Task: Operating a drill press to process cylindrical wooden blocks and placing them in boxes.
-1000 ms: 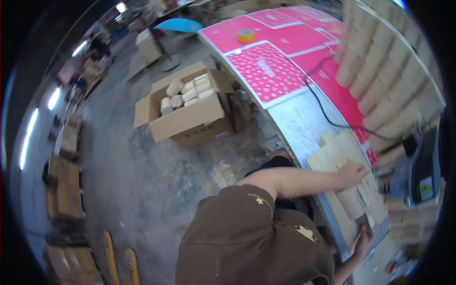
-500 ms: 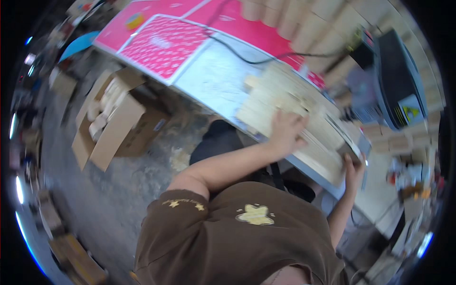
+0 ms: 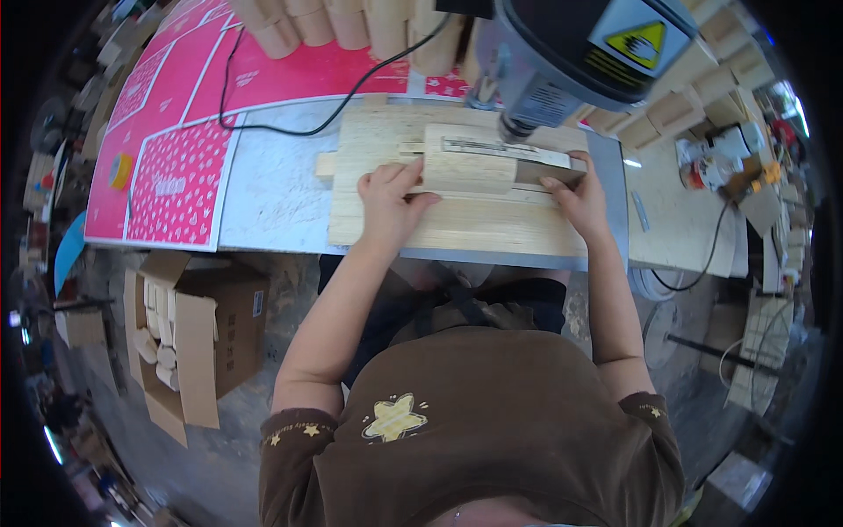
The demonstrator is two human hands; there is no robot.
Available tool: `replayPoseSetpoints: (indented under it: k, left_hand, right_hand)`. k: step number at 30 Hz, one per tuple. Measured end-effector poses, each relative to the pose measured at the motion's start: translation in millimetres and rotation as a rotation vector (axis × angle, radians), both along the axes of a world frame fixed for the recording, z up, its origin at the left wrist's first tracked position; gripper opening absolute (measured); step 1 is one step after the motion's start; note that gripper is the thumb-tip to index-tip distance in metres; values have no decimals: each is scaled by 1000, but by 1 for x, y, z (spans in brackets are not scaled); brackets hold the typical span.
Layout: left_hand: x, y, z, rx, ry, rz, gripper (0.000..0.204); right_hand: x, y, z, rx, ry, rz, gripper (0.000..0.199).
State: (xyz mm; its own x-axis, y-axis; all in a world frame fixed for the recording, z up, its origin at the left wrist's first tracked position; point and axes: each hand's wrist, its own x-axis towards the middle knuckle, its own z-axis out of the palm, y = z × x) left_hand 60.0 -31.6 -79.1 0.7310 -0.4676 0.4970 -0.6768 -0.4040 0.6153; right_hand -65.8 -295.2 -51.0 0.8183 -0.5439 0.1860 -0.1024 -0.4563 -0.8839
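Observation:
A pale wooden block point(image 3: 470, 169) with a rounded front lies in a wooden jig on a flat wooden board point(image 3: 369, 224). My left hand point(image 3: 389, 200) is at the block's left end, fingers curled against it and thumb along the lower front. At the other end, my right hand point(image 3: 584, 200) pinches a grey-brown piece point(image 3: 544, 174) between thumb and fingers. A light strip with dark lines point(image 3: 509, 151) runs along the top behind these pieces. Just above hangs the metal chuck point(image 3: 518, 129) of a drilling machine, whose bit I cannot make out.
The machine's dark housing point(image 3: 597, 44) overhangs the worktable point(image 3: 281, 198). A black cable point(image 3: 351, 92) crosses the pink covering. Stacked wooden pieces point(image 3: 351, 25) line the back. An open cardboard box point(image 3: 237, 329) of wooden parts stands at lower left; yellow tape point(image 3: 120, 171) lies at far left.
My view has swung round, bringing the bench squarely ahead. My left hand, earlier loose over the board, is now against the wooden block. My right hand stays at the jig's right end.

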Motion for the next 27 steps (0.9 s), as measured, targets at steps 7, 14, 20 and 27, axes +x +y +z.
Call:
replayPoseSetpoints:
  k: [7,14,20,27]
  left_hand:
    - [12,4,1,103,82,-130,53]
    - [14,3,2,100,56,-142,55]
    - [15,2,3,63,76,-165,55]
    - [16,1,2,20,37,-182,55]
  right_hand:
    - [29,-20,142,-227,-206,69,35]
    - [67,7,222,-205,-317,60,30]
    - [2,41,196,-604,-328,-58,18]
    - [-13,66,97,-551,-411,-85,5]
